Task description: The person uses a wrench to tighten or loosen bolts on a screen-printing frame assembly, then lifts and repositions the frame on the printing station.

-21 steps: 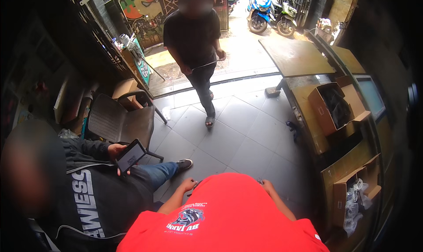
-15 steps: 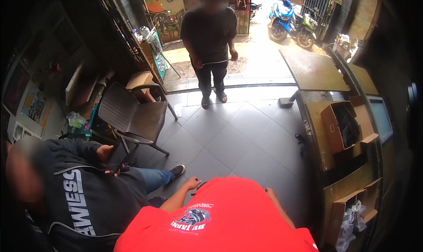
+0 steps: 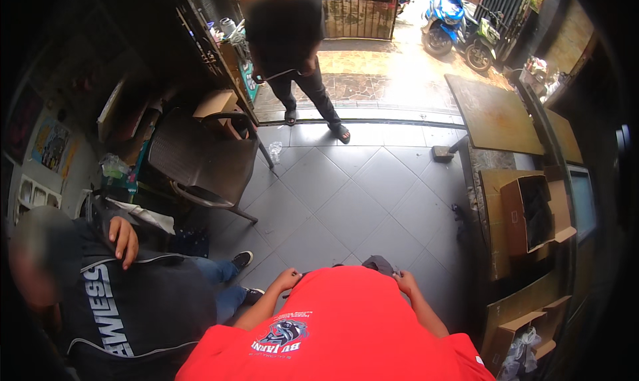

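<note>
In front of my red shirt (image 3: pixel 333 321), both arms reach forward and down. My left hand (image 3: pixel 288 279) is closed at the shirt's left edge, with a dark bit beside its fingertips. My right hand (image 3: pixel 404 282) is closed at the right, its fingers against a dark grey, cloth-like thing (image 3: pixel 379 264). Only the top of this dark thing shows past the shirt. My body hides the rest, so I cannot tell its kind or whether it joins what is at my left hand.
A person in a dark jacket (image 3: pixel 153 308) sits close at my left. Another person in black (image 3: pixel 286 38) stands by the doorway, holding a thin strip. A brown chair (image 3: pixel 219 168) stands ahead left. Shelving with an open cardboard box (image 3: pixel 522 214) lines the right. Motorbikes (image 3: pixel 446 24) stand outside.
The dark grey thing has come into sight by my right hand. The standing person has shifted left and bent forward. The seated person has raised a hand, and the dark device there no longer shows.
</note>
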The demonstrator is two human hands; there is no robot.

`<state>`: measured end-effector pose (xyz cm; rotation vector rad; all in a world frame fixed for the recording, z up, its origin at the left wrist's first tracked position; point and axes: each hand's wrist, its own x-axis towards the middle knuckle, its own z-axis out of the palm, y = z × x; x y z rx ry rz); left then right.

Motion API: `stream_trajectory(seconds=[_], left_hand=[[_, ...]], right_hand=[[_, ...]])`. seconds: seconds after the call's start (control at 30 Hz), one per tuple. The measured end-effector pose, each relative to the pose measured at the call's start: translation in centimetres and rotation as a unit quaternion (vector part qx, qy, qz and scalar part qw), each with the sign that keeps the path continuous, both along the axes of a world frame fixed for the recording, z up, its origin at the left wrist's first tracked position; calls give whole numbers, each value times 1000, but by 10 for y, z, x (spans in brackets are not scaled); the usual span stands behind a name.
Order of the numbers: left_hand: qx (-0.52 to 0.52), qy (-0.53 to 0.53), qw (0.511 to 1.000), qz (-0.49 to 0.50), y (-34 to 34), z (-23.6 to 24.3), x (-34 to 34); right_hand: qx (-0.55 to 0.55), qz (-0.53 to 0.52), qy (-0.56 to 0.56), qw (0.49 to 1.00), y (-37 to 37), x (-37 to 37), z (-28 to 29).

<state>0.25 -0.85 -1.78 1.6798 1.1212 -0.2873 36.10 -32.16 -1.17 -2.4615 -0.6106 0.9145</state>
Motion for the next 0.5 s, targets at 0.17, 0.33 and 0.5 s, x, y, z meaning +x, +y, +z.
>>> stream_trajectory(seconds=[0.17, 0.33, 0.5], left_hand=[[-29, -66, 997, 27, 23, 24, 64], [-92, -160, 983, 7, 75, 79, 177], [-65, -97, 982, -148, 140, 170, 336]], right_hand=[[37, -42, 47, 997, 58, 47, 50], [101, -72, 85, 989, 126, 79, 89], [140, -79, 142, 977, 212, 150, 141]])
